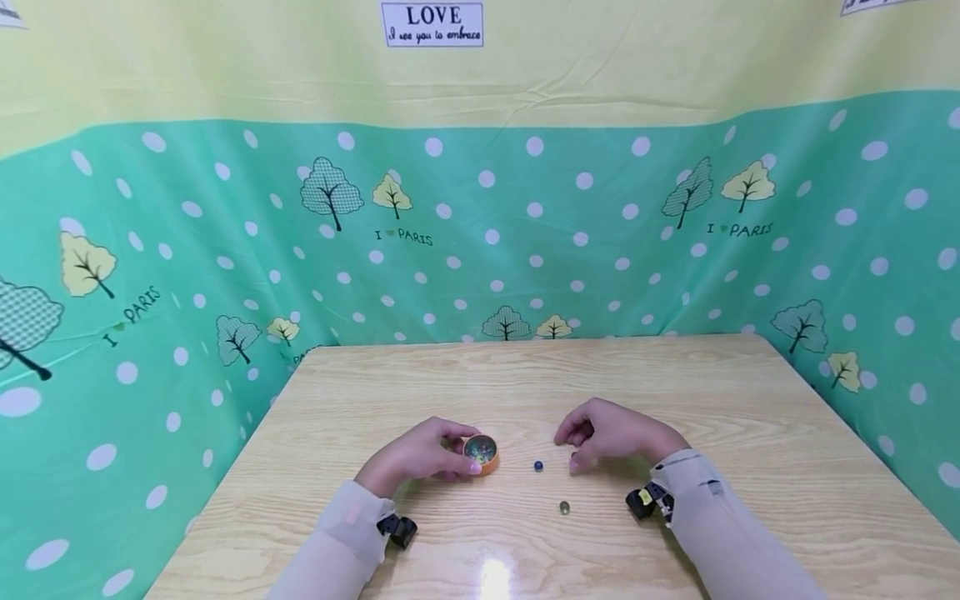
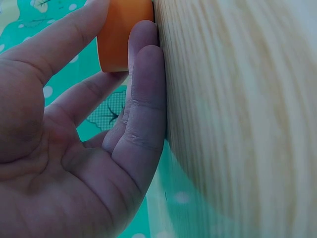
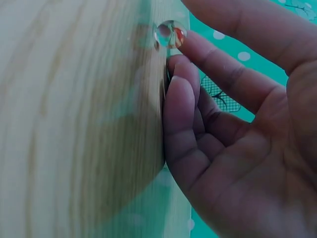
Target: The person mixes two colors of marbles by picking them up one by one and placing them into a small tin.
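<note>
My left hand (image 1: pixel 423 450) grips a small round orange container (image 1: pixel 491 468) between thumb and fingers; its top shows dark, with colourful specks inside. In the left wrist view, the container's plain orange side (image 2: pixel 121 37) shows, with the ring and little fingers low along the tabletop. My right hand (image 1: pixel 618 433) is low over the table, thumb and index finger apart around a clear marble (image 3: pixel 171 33) with an orange swirl. The other fingers curl inward. Between the hands lies a dark blue marble (image 1: pixel 538 466), and nearer the front edge a greenish clear marble (image 1: pixel 565 507).
The wooden table (image 1: pixel 675 367) has a light grain. A green and yellow patterned cloth (image 1: pixel 465 225) hangs behind it and at both sides. Small black cameras (image 1: pixel 403 532) are strapped to both sleeves.
</note>
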`<state>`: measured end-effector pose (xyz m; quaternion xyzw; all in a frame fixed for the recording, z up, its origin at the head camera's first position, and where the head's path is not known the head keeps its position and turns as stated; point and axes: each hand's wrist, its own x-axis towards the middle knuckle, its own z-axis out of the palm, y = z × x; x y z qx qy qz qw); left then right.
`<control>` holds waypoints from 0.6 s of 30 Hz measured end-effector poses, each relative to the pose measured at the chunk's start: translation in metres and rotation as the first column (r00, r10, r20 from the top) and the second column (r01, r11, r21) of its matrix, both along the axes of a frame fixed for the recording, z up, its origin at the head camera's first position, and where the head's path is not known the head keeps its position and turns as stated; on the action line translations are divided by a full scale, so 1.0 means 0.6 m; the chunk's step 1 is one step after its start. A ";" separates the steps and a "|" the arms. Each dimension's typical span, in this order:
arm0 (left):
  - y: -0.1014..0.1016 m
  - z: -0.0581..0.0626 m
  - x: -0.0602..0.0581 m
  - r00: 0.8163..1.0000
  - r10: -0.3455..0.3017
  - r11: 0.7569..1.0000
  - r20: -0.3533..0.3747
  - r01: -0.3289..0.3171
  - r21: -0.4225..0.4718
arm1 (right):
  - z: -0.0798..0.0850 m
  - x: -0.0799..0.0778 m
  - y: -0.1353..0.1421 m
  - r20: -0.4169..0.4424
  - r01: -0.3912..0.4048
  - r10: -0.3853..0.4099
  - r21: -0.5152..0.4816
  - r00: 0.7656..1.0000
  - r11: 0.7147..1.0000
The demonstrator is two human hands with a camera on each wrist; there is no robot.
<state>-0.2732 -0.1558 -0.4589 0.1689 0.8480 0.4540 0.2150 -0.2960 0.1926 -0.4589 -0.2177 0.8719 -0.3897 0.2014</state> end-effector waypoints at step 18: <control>0.000 -0.001 -0.001 1.000 0.001 1.000 0.006 -0.001 0.011 | -0.003 -0.001 0.001 0.040 0.010 -0.010 0.001 0.999 1.000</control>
